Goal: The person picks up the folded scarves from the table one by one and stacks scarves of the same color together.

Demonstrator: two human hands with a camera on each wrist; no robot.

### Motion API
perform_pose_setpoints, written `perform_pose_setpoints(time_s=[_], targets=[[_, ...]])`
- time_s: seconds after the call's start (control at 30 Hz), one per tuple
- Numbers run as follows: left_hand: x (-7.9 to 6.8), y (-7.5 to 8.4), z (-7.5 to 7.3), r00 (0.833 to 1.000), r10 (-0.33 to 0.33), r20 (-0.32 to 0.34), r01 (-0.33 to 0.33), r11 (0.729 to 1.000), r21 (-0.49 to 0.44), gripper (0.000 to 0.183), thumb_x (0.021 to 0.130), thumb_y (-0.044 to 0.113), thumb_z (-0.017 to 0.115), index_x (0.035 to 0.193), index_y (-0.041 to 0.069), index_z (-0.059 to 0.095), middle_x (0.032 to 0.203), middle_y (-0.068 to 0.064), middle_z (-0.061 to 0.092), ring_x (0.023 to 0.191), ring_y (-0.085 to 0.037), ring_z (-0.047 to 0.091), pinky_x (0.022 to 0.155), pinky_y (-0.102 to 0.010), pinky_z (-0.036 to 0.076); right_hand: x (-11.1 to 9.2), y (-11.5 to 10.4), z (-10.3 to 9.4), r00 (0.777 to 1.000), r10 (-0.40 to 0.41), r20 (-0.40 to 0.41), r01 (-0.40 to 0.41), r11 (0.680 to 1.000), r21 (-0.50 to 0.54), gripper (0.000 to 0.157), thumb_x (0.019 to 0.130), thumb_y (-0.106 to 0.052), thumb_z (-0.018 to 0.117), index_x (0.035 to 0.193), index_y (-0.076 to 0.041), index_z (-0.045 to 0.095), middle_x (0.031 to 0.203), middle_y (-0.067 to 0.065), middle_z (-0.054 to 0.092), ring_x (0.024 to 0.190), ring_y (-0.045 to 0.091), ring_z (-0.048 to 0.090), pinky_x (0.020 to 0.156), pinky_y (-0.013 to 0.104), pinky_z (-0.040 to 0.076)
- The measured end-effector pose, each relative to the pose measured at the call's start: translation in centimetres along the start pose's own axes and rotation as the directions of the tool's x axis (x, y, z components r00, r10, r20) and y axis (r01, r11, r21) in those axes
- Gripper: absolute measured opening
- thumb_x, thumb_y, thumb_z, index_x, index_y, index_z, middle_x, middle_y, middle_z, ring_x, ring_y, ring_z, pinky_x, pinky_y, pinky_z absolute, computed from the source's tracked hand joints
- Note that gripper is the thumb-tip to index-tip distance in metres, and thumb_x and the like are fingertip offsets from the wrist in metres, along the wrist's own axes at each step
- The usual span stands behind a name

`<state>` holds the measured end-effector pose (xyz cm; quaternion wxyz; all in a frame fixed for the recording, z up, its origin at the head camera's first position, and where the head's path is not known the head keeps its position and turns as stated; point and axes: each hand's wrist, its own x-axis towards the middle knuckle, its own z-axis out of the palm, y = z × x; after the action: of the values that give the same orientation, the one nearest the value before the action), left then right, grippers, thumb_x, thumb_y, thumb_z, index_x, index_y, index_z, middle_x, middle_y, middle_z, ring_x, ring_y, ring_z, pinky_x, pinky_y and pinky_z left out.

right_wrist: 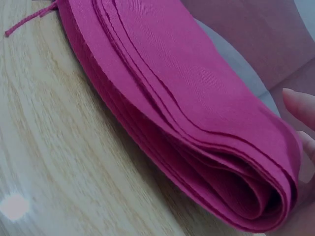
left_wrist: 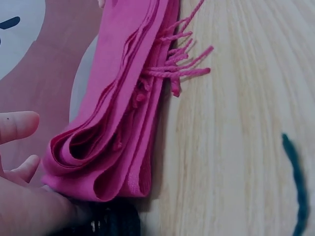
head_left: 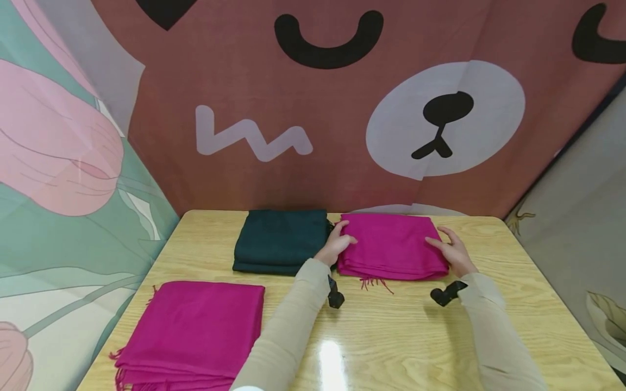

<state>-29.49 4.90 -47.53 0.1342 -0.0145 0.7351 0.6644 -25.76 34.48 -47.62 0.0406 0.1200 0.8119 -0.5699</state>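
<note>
A folded magenta scarf (head_left: 391,247) lies at the back of the table, its fringe poking out at the front edge. Beside its left end is my left hand (head_left: 336,245), thumb and fingers spread around that side; the left wrist view shows the looped folds (left_wrist: 98,157) next to the hand. At the opposite end my right hand (head_left: 456,254) has its fingers extended, close against the folded edge. In the right wrist view, fingertips (right_wrist: 300,105) show beside the rounded fold of the scarf. A dark green folded scarf (head_left: 281,241) lies just left of my left hand.
Another folded magenta scarf (head_left: 195,326) lies at the front left of the wooden table (head_left: 391,347), under the line of my left sleeve. A printed cloth backdrop (head_left: 332,179) rises right behind the table. A dark green strand (left_wrist: 298,187) lies near the left hand.
</note>
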Motion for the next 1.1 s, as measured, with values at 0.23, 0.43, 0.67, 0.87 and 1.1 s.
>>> perform_pose_setpoints(time_s=[0.23,0.43,0.67,0.87,1.1], targets=[[0.05,-0.2,0.12,1.0,-0.002,-0.026,0.002,1.0,-0.008,0.063,0.079,0.001,0.059,0.137,0.012,0.039,0.143,-0.011,0.03,0.126,-0.029,0.031,0.097,-0.042,0.034,0.17,-0.02,0.26,0.999,0.022,0.04,-0.025,0.996,0.081,0.079,0.085,-0.031,0.064,0.145,-0.012,0.016,0.118,0.018,0.041,0.073,0.01,0.057,0.063,0.027,0.05],[-0.02,-0.39,0.35,1.0,-0.016,-0.016,0.016,1.0,0.01,0.065,0.079,0.005,0.063,0.138,0.015,0.038,0.142,-0.011,0.031,0.125,-0.029,0.032,0.098,-0.042,0.033,0.09,-0.08,0.45,0.992,0.012,0.123,-0.026,0.993,0.111,0.08,0.085,-0.027,0.064,0.146,-0.014,0.013,0.141,0.023,0.023,0.076,0.003,0.054,0.068,0.022,0.048],[-0.1,-0.56,0.79,0.999,-0.011,0.044,0.009,0.998,0.06,0.066,0.08,0.005,0.063,0.139,0.02,0.037,0.142,-0.01,0.03,0.127,-0.028,0.031,0.098,-0.041,0.033,0.22,0.23,0.43,0.989,-0.017,0.144,0.01,0.999,0.052,0.077,0.087,-0.025,0.062,0.146,-0.012,0.015,0.149,0.019,0.008,0.118,0.027,0.039,0.078,0.019,0.043],[0.02,-0.81,0.82,0.998,0.007,0.056,-0.012,0.996,0.087,0.07,0.075,-0.008,0.063,0.136,0.018,0.041,0.138,-0.01,0.035,0.099,-0.023,0.046,0.081,-0.033,0.044,0.33,0.31,0.43,0.987,-0.003,0.16,-0.001,1.0,0.028,0.066,0.089,-0.013,0.055,0.144,-0.006,0.019,0.149,0.021,0.002,0.132,0.038,0.013,0.102,0.044,0.027],[0.12,-0.96,0.75,0.999,0.009,0.047,-0.013,0.996,0.085,0.072,0.073,-0.012,0.063,0.137,0.013,0.04,0.135,-0.013,0.038,0.09,-0.02,0.045,0.072,-0.027,0.043,0.44,0.25,0.33,0.987,0.003,0.158,-0.003,1.0,-0.001,0.067,0.087,-0.004,0.052,0.144,-0.003,0.017,0.148,0.025,0.0,0.133,0.039,0.004,0.105,0.049,0.016]])
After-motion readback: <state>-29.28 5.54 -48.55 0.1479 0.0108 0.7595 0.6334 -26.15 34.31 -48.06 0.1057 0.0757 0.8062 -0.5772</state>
